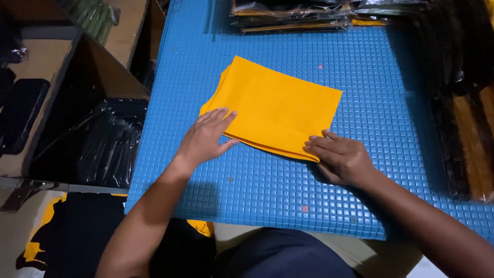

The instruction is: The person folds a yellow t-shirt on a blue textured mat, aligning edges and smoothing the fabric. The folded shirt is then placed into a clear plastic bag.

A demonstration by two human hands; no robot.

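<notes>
Left hand point(206, 139) flat, fingers spread, on folded yellow cloth point(275, 109); right hand point(339, 158) apparently pinching its near corner on blue counter point(267, 190).

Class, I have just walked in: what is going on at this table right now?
A person is handling a folded yellow cloth that lies on a blue gridded mat. The left hand lies flat on the cloth's near left corner. The right hand has its fingers curled at the near right corner, at the layered edge. Flat packs in clear plastic are stacked at the far edge of the mat, and more bagged items sit along the right side.
</notes>
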